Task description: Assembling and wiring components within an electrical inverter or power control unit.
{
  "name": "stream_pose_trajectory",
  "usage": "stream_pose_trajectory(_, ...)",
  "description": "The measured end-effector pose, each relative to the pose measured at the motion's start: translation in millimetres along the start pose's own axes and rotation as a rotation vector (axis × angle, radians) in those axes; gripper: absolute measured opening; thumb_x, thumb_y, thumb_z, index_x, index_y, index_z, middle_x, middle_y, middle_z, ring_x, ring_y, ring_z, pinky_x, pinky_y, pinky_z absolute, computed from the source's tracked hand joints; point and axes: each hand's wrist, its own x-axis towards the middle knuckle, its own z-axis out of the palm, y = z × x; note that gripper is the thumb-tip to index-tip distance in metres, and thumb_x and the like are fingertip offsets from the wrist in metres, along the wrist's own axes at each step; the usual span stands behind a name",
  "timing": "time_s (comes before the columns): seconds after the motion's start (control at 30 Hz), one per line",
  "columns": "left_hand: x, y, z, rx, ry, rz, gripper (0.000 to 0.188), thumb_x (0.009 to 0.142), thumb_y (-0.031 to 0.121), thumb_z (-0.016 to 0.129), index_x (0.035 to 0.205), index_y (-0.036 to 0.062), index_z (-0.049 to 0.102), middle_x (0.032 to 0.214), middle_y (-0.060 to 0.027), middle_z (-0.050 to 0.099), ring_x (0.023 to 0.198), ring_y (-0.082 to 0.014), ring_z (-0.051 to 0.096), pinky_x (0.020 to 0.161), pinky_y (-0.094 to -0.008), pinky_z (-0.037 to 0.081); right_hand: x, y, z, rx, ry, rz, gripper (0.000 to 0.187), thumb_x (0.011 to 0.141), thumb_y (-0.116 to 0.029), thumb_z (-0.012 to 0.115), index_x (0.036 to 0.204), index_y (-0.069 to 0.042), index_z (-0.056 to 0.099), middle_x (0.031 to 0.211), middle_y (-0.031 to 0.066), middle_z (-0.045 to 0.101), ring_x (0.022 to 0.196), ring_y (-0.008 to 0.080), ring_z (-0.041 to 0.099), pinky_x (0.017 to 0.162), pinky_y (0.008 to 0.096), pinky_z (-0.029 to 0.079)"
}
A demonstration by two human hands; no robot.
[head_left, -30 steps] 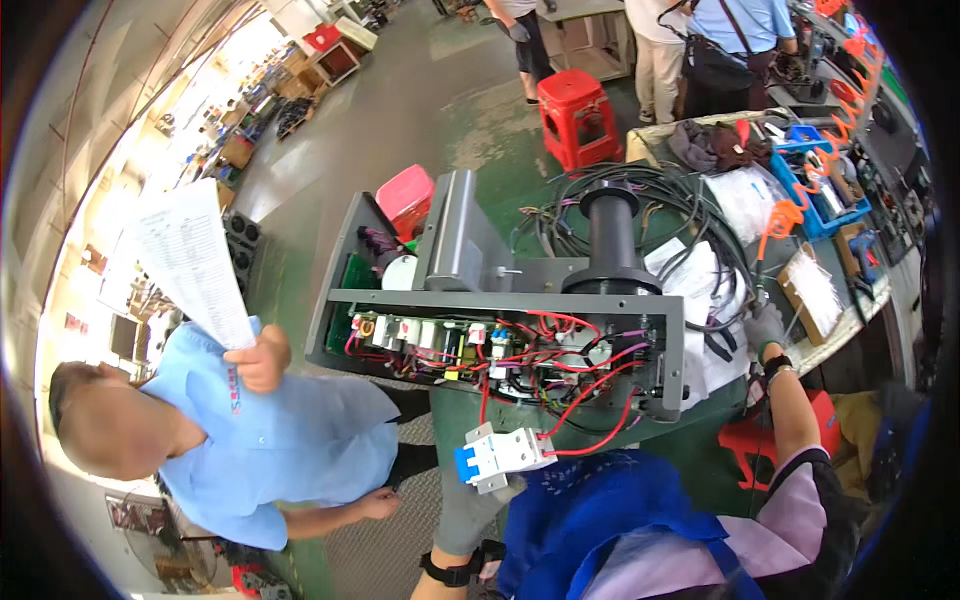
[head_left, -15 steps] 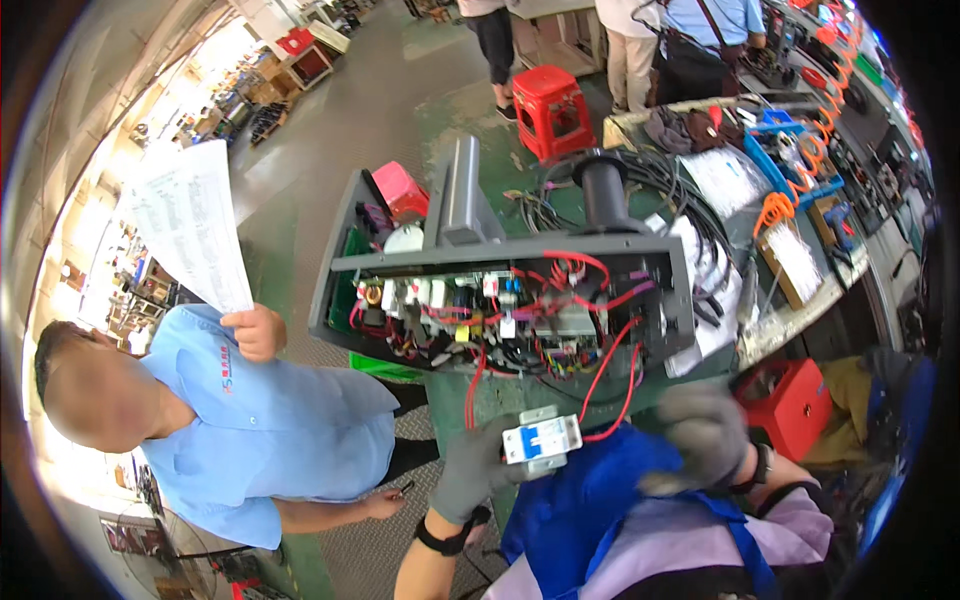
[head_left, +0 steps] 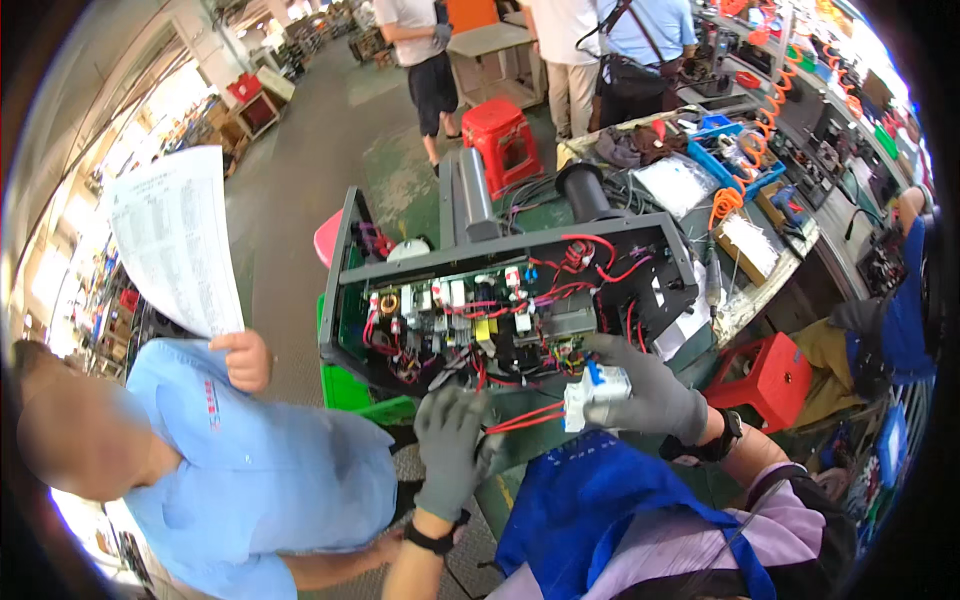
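I have the right hand (head_left: 655, 393) gripping a white circuit breaker (head_left: 597, 397) over the tabletop's (head_left: 512, 448) near edge. The left hand (head_left: 453, 442), blurred, meets the breaker's red wires (head_left: 528, 420); whether it closes on them I cannot tell. Beyond: open grey chassis (head_left: 480, 252), mid-tabletop; green crate (head_left: 362, 400), by the left edge.
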Motion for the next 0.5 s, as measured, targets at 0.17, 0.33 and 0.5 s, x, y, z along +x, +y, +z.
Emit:
stream_pose_trajectory(0.17, 23, 60, 0, 0.109, 0.29, 0.12, 0.065, 0.082, 0.044, 0.068, 0.125, 0.0027, 0.044, 0.133, -0.0228, 0.046, 0.118, -0.0443, 0.046, 0.098, -0.0547, 0.037, 23, -37, 2, -0.06, -0.036, 0.017, 0.086, 0.074, -0.039, 0.075, 0.142, -0.005, 0.032, 0.101, 0.0255, 0.064, 0.097, 0.0376, 0.065, 0.083, 0.0423, 0.05)
stream_pose_trajectory(0.33, 55, 57, 20, -0.196, 0.302, 0.133, 0.064, 0.067, 0.012, 0.077, 0.121, 0.0009, 0.046, 0.122, -0.0233, 0.052, 0.105, -0.0404, 0.053, 0.092, -0.0495, 0.042, 15, -44, -3, -0.205, 0.07, -0.158, 0.096, 0.069, -0.032, 0.077, 0.144, -0.002, 0.025, 0.107, 0.0243, 0.062, 0.098, 0.0412, 0.061, 0.085, 0.044, 0.048)
stream_pose_trajectory(0.5, 45, 46, 16, -0.266, 0.324, -0.204, 0.079, 0.057, 0.009, 0.082, 0.126, -0.0026, 0.045, 0.111, -0.0221, 0.056, 0.1, -0.039, 0.055, 0.086, -0.0427, 0.046, 9, -17, -21, -0.472, 0.08, -0.448, 0.07, 0.073, -0.027, 0.075, 0.133, -0.006, 0.045, 0.117, 0.0173, 0.058, 0.115, 0.0344, 0.053, 0.098, 0.0421, 0.041)
